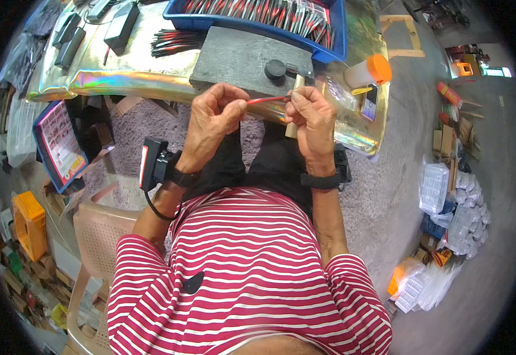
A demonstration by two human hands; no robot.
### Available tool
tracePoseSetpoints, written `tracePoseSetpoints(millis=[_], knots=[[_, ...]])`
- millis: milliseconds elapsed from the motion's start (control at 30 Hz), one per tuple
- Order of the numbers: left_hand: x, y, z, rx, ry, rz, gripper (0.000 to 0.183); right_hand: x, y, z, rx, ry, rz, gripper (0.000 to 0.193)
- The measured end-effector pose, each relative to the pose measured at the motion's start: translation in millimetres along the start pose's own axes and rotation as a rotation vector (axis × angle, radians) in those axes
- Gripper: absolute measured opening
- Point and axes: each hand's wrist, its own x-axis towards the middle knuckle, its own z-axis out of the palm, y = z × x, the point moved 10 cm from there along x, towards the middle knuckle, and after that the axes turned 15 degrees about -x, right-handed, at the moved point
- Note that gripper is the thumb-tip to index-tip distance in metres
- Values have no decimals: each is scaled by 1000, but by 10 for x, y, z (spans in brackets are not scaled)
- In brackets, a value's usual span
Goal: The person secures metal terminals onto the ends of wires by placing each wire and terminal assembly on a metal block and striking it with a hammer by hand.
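Note:
Between my two hands, a thin red rod (265, 100) with a dark end runs nearly level above the table's front edge. My left hand (215, 118) pinches its left end, and my right hand (312, 118) closes on its right end. Just behind my right fingers a pale wooden bar (292, 129) sticks out past the edge; whether that hand touches it I cannot tell. Beyond my hands lies a grey slab (240, 56), bearing a round black piece (275, 70). A bundle of thin dark rods (177, 43) lies left of the slab.
A blue tray (252, 29) of red and black rods stands behind the slab. To the right are an orange-lidded bottle (369, 71) and a phone (370, 102). Dark boxes (121, 26) sit far left. A plastic chair (101, 225) and an orange crate (29, 225) stand at my left.

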Motion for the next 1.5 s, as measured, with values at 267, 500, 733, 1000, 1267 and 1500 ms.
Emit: tracePoseSetpoints(millis=[267,500,733,1000,1267,1500], knots=[[90,-14,75,-142,73,170,16,-78,209,244,188,-14,113,9],[182,-59,167,31,75,191,15,-73,303,217,277,25,164,9],[372,80,239,214,56,328,7,-24,340,257,398,-17,158,16],[595,126,405,487,-55,464,8,105,342,261,436,-75,145,31],[854,-69,311,420,-25,369,5,-17,221,-140,307,39,101,23],[925,-179,288,506,-82,353,3,-208,334,-656,162,204,107,21]])
